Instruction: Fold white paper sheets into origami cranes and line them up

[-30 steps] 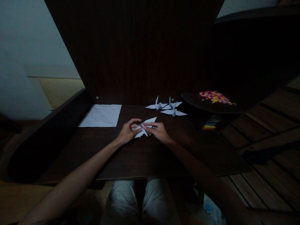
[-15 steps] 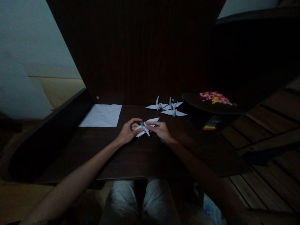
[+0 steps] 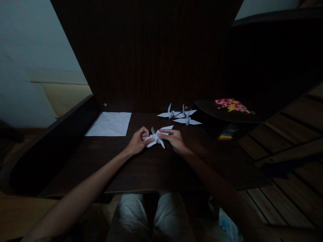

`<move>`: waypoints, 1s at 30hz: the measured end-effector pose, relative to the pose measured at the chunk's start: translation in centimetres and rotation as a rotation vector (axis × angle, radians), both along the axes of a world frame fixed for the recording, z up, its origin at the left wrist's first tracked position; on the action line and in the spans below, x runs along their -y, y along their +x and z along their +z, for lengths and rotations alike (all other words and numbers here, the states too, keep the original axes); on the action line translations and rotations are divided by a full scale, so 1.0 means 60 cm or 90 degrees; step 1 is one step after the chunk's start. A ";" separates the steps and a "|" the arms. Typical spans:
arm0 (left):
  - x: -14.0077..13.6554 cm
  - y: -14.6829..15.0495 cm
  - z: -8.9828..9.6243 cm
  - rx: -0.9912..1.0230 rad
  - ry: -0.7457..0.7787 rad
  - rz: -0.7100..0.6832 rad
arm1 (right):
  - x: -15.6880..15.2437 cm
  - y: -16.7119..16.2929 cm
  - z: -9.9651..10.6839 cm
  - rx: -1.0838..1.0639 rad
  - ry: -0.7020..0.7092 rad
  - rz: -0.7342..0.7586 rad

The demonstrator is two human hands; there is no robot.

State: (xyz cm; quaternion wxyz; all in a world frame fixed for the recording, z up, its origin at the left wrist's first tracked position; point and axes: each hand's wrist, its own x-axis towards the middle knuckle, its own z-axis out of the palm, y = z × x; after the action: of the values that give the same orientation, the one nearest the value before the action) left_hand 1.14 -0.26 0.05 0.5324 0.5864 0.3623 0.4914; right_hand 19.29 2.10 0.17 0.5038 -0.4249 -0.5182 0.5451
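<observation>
We see a folded paper crane (image 3: 156, 137) over the middle of the worktop (image 3: 141, 168), nearer the back edge than the front; can't tell if it touches the wood. Left hand (image 3: 137, 142) pinches its left wing, right hand (image 3: 175, 139) grips the right side, thumb and fingers closed on paper. We note a white sheet (image 3: 109, 124) at the back left corner, three paper cranes (image 3: 186, 121) along the back edge, right of centre, and small pink-yellow pieces (image 3: 232, 105) on the shelf (image 3: 205, 111) beyond.
</observation>
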 end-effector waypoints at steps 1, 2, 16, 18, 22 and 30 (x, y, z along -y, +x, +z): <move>-0.001 0.000 0.000 -0.011 0.012 0.000 | 0.000 0.000 0.000 -0.003 -0.004 -0.003; -0.001 -0.001 0.000 -0.022 0.020 0.000 | 0.000 0.000 0.000 -0.004 -0.007 -0.007; -0.006 -0.005 0.001 -0.070 0.001 -0.001 | -0.004 0.000 0.000 0.001 -0.036 -0.031; -0.008 -0.007 0.001 -0.074 -0.006 -0.006 | -0.004 0.001 -0.001 0.008 -0.042 -0.031; -0.010 -0.010 0.000 -0.068 -0.032 -0.012 | -0.007 0.000 -0.006 0.017 -0.044 -0.029; -0.018 -0.023 -0.003 -0.048 -0.112 0.013 | -0.018 0.002 -0.014 -0.062 -0.046 -0.057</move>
State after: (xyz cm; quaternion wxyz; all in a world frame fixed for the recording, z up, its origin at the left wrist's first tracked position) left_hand -0.24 0.79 -0.11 0.5626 0.5515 0.4302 0.4407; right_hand 19.38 3.19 -0.69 0.5368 -0.4385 -0.4533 0.5604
